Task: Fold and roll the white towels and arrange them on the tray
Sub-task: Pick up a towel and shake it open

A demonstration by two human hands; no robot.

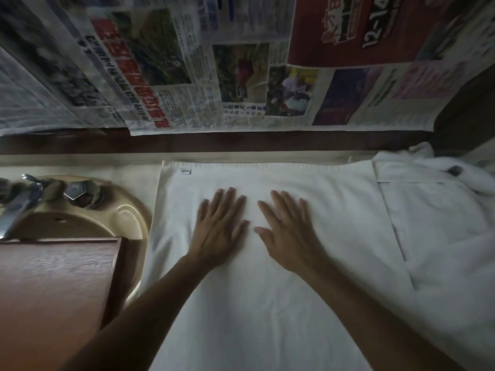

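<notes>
I count two hands, my left hand (218,231) and right hand (288,236), on one spread white towel (241,303). Right of that towel lies one heap of white cloth (428,210), too bunched to count its pieces. Left of the towel are one sink (128,210), one tap (16,207) and one wooden tray (53,290); beyond it hang several overlapping newspaper sheets (187,76).

Dim room, newspaper-covered wall (187,76) behind a beige sink (142,218) with perhaps a chrome tap (16,210).

One view only, head-worn, wide-angle. Faced forward and steeply down, close over the surface (134,171). Left hand (219,228) and right hand (290,236) sat mid-frame, arms running up from the bottom edge. Newspapers (187,76) filled the top, sink (136,210) the left edge.
</notes>
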